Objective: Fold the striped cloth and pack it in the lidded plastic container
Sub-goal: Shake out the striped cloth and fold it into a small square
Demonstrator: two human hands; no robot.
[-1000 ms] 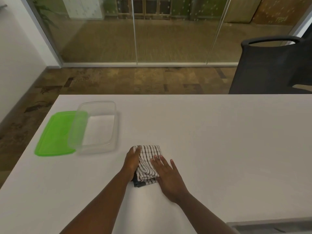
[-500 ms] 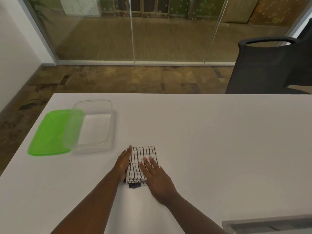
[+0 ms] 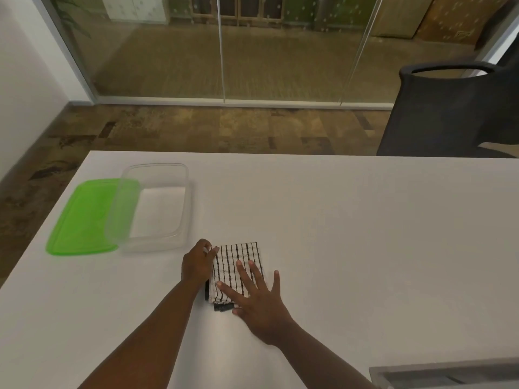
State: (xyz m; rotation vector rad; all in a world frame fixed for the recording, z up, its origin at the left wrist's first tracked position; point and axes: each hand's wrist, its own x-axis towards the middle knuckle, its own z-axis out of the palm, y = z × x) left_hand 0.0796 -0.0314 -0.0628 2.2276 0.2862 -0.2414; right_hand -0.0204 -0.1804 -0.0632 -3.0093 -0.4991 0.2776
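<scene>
The striped cloth (image 3: 235, 265), white with black lines, lies folded into a small rectangle on the white table (image 3: 351, 234). My left hand (image 3: 197, 265) rests against its left edge, fingers curled at the far left corner. My right hand (image 3: 257, 300) lies flat on the cloth's near right part with fingers spread. The clear plastic container (image 3: 157, 204) stands open to the far left of the cloth. Its green lid (image 3: 81, 217) lies flat beside it on the left, partly under the container's edge.
A dark office chair (image 3: 449, 110) stands beyond the table's far right edge. A grey tray-like edge (image 3: 443, 374) shows at the bottom right corner. Glass wall panels and carpet floor lie beyond the table.
My right hand has slid a little to the right and spread its fingers over the cloth. My left hand's fingers have curled at the cloth's far left corner. The view has shifted slightly.
</scene>
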